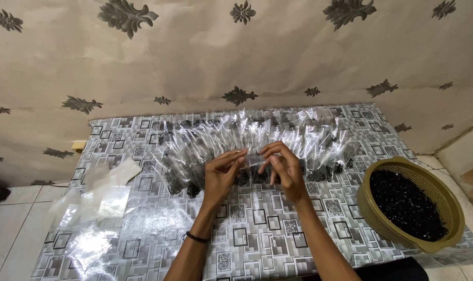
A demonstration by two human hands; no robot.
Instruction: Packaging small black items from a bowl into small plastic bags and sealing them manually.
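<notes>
- A low table (143, 218) in a grey patterned cover carried everything.
- A fan of filled clear packets (299, 138) lay across its far side.
- An olive colander (444, 200) of black bits sat at the right.
- Empty bags (104, 195) lay at the left.
- The left hand (222, 174) and right hand (283, 169) each pinched the top of one small clear packet (253, 160), near the table's middle.
- Pressing evenly along that edge would likely seal it cleanly.

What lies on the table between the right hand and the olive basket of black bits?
In the head view, only patterned tablecloth shows between the right hand and the olive basket; the fanned clear bags end just above that stretch.
</notes>
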